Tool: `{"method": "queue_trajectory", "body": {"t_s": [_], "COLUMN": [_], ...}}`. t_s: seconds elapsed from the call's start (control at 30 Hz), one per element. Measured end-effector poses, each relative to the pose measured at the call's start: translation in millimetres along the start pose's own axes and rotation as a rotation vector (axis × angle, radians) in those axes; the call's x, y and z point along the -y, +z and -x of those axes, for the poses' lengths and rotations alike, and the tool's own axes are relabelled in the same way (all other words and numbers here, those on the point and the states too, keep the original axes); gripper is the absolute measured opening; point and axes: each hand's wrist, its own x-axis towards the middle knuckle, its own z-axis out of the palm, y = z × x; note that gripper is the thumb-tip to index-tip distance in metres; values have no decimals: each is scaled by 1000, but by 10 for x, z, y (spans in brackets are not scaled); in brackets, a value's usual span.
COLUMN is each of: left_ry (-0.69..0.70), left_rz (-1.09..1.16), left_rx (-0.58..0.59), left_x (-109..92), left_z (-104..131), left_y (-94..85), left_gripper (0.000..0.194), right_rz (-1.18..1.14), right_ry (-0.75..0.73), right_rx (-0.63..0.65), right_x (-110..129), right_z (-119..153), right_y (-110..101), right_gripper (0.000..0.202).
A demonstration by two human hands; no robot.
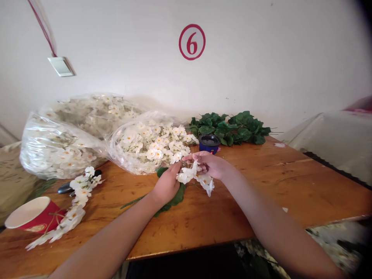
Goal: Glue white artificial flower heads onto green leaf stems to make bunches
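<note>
Near the middle of the wooden table, my left hand (167, 185) is closed round a green stem with dark leaves (176, 197), which show above and below the hand. My right hand (209, 164) is just to the right, its thumb and fingers pinched at the top of a white flower spray (190, 174). The spray hangs between the two hands, with its blossoms below my right fingers. The two hands nearly meet at the stem, and the exact contact there is too small to make out.
Clear plastic bags (62, 141) of white flowers lie at the back left. A blue pot (209, 143) stands before green leaf bunches (244, 126). A red paper cup (35, 215) and a loose flower spray (80, 197) lie at the left on the table (290, 174).
</note>
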Motion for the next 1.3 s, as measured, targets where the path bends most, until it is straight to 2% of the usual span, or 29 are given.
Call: {"method": "queue_trajectory", "body": {"t_s": [0.07, 0.13, 0.2, 0.27, 0.33, 0.4, 0.47, 0.6, 0.67, 0.73, 0.87, 1.0, 1.17, 1.3], "left_ry": [-55, -101, -71, 25, 96, 67, -43, -231, -260, -289, -346, -350, -341, -374], "left_rz": [9, 22, -25, -140, -241, -295, -313, -230, -167, -132, -107, -63, 15, 157], "left_rx": [-46, -113, -129, -99, -66, -67, -81, -108, -103, -114, -170, -192, -154, -77], "left_x": [17, 25, 19, 5, -2, 3, 17, 31, 34, 43, 84, 111, 73, 12], "left_z": [21, 36, 34, 14, -15, -44, -63, -83, -92, -101, -122, -137, -134, -137], "left_y": [12, 26, 34, 32, 24, 14, 6, 10, 23, 39, 67, 90, 58, -92], "left_gripper": [44, 61, 73, 63, 43, 24, 15, 15, 13, 13, 11, 9, 14, 28], "right_rz": [28, 58, 81, 55, 6, 41, 205, 778, 1023, 1119, 1107, 1130, 1016, 784], "right_ry": [23, 73, 124, 146, 145, 107, 10, -264, -369, -424, -496, -579, -614, -545], "right_rx": [37, 70, 90, 73, 29, -34, -109, -208, -235, -248, -231, -292, -343, -488], "right_x": [-10, -14, -17, -28, -50, -72, -86, -98, -107, -116, -124, -147, -194, -168], "right_z": [-2, -5, -10, -23, -38, -43, -28, 40, 61, 62, 28, -11, -58, -88], "right_y": [-20, -27, -18, 4, 34, 70, 113, 196, 226, 243, 255, 255, 189, 36], "right_gripper": [44, 41, 37, 34, 39, 41, 50, 78, 76, 67, 40, 20, 19, 15]}}
